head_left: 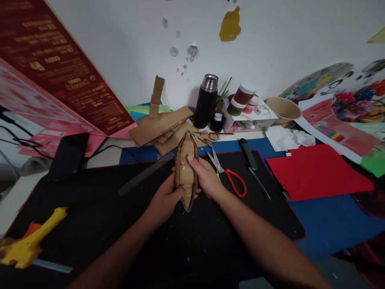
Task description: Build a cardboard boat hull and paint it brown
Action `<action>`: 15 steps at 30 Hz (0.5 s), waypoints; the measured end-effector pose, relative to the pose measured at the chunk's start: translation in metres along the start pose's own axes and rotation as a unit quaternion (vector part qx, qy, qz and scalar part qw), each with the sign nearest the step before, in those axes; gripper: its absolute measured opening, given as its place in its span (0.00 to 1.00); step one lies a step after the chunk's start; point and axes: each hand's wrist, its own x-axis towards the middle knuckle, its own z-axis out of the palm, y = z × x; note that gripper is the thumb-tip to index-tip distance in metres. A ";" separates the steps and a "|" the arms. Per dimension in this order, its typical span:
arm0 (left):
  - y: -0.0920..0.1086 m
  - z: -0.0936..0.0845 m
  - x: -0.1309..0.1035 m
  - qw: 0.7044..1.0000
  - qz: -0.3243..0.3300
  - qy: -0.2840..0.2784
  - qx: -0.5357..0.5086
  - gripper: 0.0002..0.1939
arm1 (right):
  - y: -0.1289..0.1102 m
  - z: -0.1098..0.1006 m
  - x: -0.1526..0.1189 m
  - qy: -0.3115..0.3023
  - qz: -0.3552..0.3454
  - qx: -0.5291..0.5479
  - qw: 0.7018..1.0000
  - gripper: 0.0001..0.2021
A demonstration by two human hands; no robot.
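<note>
A small boat-shaped piece of brown cardboard point(187, 174), pointed at both ends and hollow along its middle, is held upright lengthwise over the black mat point(120, 233). My left hand point(165, 198) grips its lower left side, thumb on the inner face near the bottom. On the upper right side my right hand point(206, 174) holds it, thumb pressed on the inner face and fingers behind. Red-handled scissors point(236, 182) lie open just right of my right hand. A clear ruler point(144, 176) lies to the left of the cardboard.
A green-handled knife point(249, 154) and red sheet point(319, 172) are at the right. Cardboard scraps point(168, 128), a black flask point(206, 102) and paint jars point(245, 94) stand or lie along the wall. A yellow glue gun point(33, 243) is at the lower left, a phone point(68, 154) behind it.
</note>
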 end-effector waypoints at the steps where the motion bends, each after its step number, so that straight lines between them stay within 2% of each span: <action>1: 0.000 -0.001 0.000 1.000 0.000 -0.007 -0.006 0.26 | 0.000 0.000 0.000 0.001 0.000 0.000 1.000 0.26; 6: -0.002 -0.004 -0.002 0.999 -0.010 -0.033 -0.031 0.32 | 0.003 0.000 0.001 0.010 -0.001 0.003 1.000 0.25; 10: 0.001 -0.002 -0.005 0.998 -0.026 -0.037 -0.043 0.35 | 0.005 0.000 0.003 0.044 -0.009 0.017 0.999 0.25; 15: 0.008 0.002 -0.006 0.998 -0.029 -0.033 -0.051 0.28 | 0.003 0.000 0.004 0.112 -0.036 0.021 0.993 0.20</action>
